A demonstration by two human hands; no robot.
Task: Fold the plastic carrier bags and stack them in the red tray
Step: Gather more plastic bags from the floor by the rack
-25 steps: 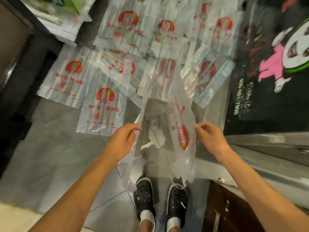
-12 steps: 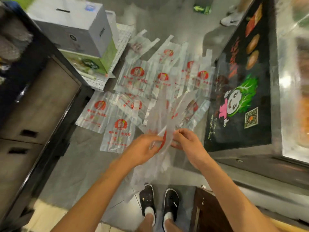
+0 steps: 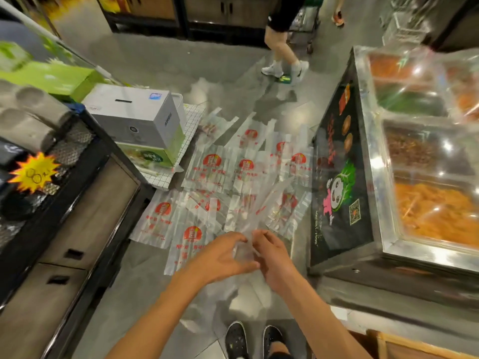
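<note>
1. Fingers (image 3: pixel 239 238) of left hand (image 3: pixel 223 257) curled and pinched on one side of the held bag (image 3: pixel 255 218); right hand (image 3: pixel 272 255) pinched on the other side, both hands almost touching in mid-air above the floor (image 3: pixel 116 294).
2. Held bag gathered into a narrow strip, rising up and away from the hands, with a loose clear tail drooping toward the shoes (image 3: pixel 252 339).
3. Other bags (image 3: pixel 204 177) spread flat and overlapping on the floor, between the dark shelf unit (image 3: pixel 77 216) on the left and the food counter (image 3: pixel 342 203) on the right, reaching back to the stacked boxes (image 3: pixel 140 120).
4. Red tray nowhere in view, so no telling how far the stack had come; most bags judged unfolded.
5. Judged to be mid-fold, long edges brought together.
6. Risks:
   - Thin slick film likely to slide out of a light pinch, undoing the fold.
   - Trapped air likely to puff the strip and spoil the crease.
   - Drooping tail close to the shoes, easy to tread on and tear.
   - Passer-by (image 3: pixel 282 47) at the far end of the spread, near enough to scuff or scatter the bags.
</note>
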